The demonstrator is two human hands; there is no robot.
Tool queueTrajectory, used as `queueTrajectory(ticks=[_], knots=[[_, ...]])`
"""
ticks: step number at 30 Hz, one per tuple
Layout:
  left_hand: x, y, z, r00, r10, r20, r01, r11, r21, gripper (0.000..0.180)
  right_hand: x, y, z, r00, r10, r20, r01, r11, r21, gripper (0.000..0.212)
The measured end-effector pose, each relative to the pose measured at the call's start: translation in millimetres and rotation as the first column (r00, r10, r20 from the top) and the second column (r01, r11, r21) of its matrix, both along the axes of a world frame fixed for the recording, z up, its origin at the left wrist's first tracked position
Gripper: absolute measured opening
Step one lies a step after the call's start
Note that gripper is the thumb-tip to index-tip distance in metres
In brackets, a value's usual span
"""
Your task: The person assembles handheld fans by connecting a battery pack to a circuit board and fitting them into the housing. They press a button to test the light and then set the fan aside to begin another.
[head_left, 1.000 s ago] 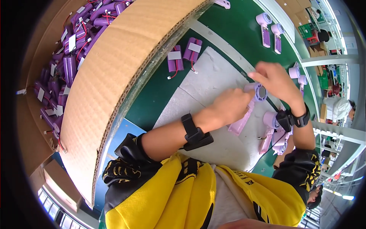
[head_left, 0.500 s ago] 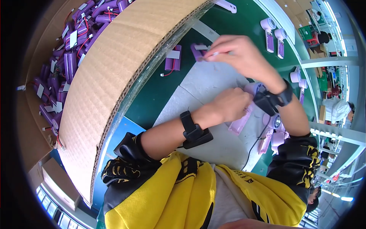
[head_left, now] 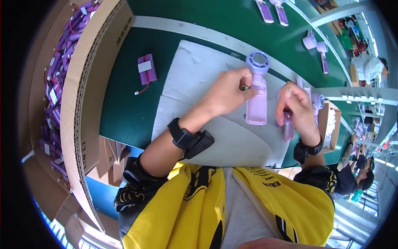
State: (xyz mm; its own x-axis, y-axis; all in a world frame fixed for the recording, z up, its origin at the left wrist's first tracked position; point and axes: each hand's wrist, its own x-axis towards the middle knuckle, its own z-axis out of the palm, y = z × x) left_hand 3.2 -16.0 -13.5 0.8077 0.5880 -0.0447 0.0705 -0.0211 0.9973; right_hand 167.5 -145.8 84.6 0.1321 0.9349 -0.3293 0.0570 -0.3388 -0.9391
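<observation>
A lilac handheld fan [head_left: 256,108] lies on the white sheet [head_left: 188,74], its round head pointing away from me and its handle open like a tray. My left hand [head_left: 230,92] is closed at the fan's neck, pinching a small green part [head_left: 245,87] there. To the right, my right hand [head_left: 296,110] is raised with its fingers curled together. Something dark and purple shows by its fingertips, too covered to name. Under that hand another lilac fan handle [head_left: 289,132] partly shows. A purple battery pack [head_left: 147,69] with a white label and red lead lies left of the sheet.
At the left stands a cardboard box [head_left: 89,89] holding many purple battery packs [head_left: 62,70]. More lilac fans [head_left: 309,40] lie along the green table's [head_left: 166,37] far and right sides. A small carton [head_left: 330,124] stands at the right. Other people are in the background.
My right hand has come from the far left, beside a purple battery pack, back to the right. My left hand now grips at the fan's neck. The whole view has shifted.
</observation>
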Motion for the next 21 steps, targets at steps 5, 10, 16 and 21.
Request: queueTrajectory(ticks=[5, 10, 16, 21], knots=[[-19, 8, 6, 0.956, -0.292, -0.023, 0.293, 0.954, 0.059, 0.029, -15, -28, -44, 0.967, -0.182, 0.177, 0.183, 0.983, 0.013, 0.016], [-35, 5, 18, 0.866, -0.467, -0.179, 0.487, 0.869, 0.093, 0.021, -39, -42, -62, 0.920, -0.318, 0.227, 0.273, 0.939, 0.208, 0.014], [-55, -7, 15, 0.944, -0.309, -0.115, 0.311, 0.951, -0.007, 0.026, -45, -44, -55, 0.803, -0.058, 0.594, -0.083, 0.975, 0.206, 0.016], [-60, -3, 6, 0.920, -0.369, -0.131, 0.370, 0.929, -0.019, 0.036, -65, -30, -55, 0.730, -0.157, 0.665, -0.107, 0.935, 0.339, 0.019]])
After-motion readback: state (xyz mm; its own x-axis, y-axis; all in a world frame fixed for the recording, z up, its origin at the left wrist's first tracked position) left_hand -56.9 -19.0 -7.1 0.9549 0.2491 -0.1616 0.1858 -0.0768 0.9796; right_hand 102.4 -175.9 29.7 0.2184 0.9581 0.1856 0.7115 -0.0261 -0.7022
